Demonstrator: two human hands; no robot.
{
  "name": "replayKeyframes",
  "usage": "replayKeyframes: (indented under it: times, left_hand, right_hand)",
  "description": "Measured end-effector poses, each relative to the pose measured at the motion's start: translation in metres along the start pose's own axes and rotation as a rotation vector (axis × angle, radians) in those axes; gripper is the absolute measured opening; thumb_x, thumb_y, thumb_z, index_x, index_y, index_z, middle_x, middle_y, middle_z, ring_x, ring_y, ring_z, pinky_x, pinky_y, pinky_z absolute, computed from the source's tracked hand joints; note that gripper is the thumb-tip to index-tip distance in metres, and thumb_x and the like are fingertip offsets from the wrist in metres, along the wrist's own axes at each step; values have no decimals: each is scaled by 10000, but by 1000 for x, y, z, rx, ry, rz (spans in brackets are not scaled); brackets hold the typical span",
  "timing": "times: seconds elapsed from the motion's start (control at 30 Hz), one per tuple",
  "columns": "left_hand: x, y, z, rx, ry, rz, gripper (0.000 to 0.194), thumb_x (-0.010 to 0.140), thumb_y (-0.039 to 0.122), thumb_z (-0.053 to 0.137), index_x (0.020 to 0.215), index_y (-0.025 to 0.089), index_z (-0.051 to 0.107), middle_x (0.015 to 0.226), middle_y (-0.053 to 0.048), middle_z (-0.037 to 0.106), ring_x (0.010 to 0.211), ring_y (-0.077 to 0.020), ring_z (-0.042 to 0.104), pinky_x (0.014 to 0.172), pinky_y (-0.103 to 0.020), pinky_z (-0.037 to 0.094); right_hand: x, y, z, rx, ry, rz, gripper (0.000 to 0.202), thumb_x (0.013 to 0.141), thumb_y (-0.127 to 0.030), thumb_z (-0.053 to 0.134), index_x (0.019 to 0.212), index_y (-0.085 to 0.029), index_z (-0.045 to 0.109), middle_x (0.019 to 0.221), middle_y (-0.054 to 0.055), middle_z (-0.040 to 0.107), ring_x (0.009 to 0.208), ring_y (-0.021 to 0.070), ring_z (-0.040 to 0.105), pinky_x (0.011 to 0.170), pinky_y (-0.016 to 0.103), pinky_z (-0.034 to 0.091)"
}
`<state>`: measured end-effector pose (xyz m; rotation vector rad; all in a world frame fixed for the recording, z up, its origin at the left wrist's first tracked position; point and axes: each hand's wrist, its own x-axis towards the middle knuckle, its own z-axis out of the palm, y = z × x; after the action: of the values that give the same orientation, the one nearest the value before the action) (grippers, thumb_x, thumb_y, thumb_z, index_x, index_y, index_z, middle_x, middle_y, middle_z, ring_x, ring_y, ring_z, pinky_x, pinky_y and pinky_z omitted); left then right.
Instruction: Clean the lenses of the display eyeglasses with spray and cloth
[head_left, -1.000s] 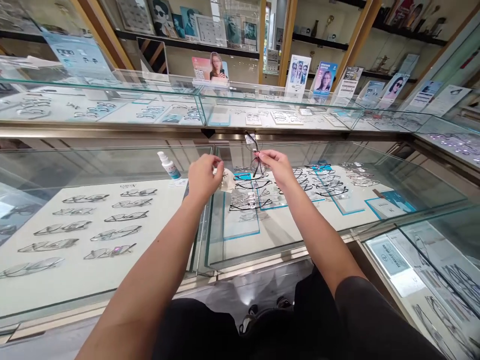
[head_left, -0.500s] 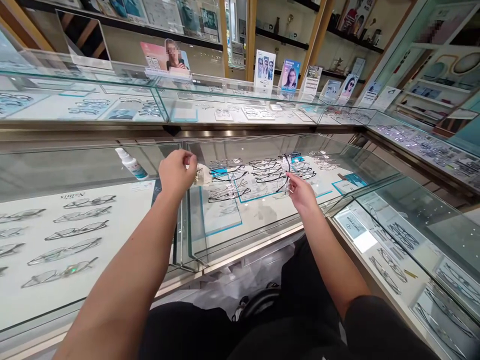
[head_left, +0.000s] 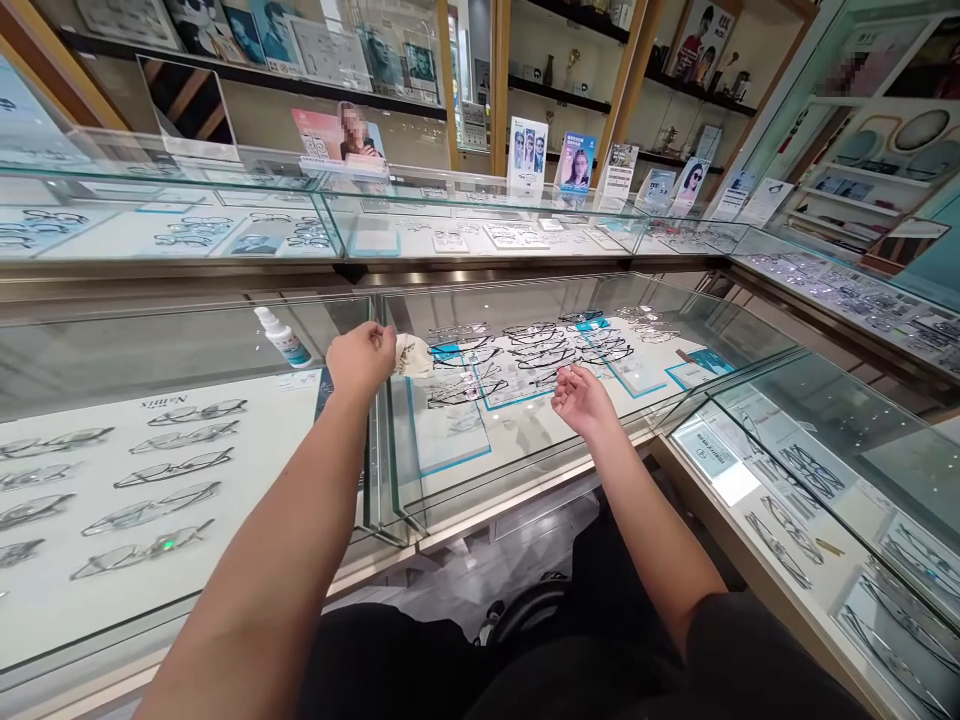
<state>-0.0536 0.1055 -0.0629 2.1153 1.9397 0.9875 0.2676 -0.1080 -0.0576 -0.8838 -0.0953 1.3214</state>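
My left hand (head_left: pixel 362 360) is closed on a pale cloth (head_left: pixel 412 356), which hangs at its right side over the middle glass case. Over the front part of that case, my right hand (head_left: pixel 583 400) has its fingers loosely curled and apart, with nothing seen in them. Just beyond it lie rows of dark-framed glasses (head_left: pixel 541 352) on white trays with blue edges. A clear pair of frames (head_left: pixel 466 392) lies between my two hands.
A white spray bottle (head_left: pixel 283 338) stands left of my left hand. More glasses (head_left: pixel 174 468) lie in the left case, and others in the right case (head_left: pixel 780 550). Glass edges (head_left: pixel 382 430) divide the cases. Behind runs a long display counter (head_left: pixel 480 240) with upright cards.
The dark glasses that my right hand held upright are out of it, and that hand has moved slightly left and down. My left hand still has the cloth.
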Motion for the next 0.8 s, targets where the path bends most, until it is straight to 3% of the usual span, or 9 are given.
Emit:
replayKeyframes:
  times: [0.37,0.57,0.8]
  left_hand:
    - [1,-2,2,4,-32,-33,340,982,464,469,922,228,706,811,-110,728,846,-307,659,725,-367,396]
    - [0,-3,2,14,6,-45,331,962,463,487,905,218,701,843,-128,746,888,-328,678,733,-381,417]
    - [3,-8,5,13,-3,-57,319,958,459,499,900,224,707,843,-128,752,866,-334,682,716,-388,415]
  right_hand:
    - [9,11,4,24,-31,-46,128,791,-258,781,821,-235,658,769,-34,743,570,103,581,534,242,481]
    - [3,14,8,-54,-64,-43,153,766,-263,797,831,-230,662,799,-34,764,590,97,580,552,230,476]
    - [-14,-4,4,-125,0,-63,180,755,-284,777,920,-228,734,697,-55,681,567,104,543,560,262,470]
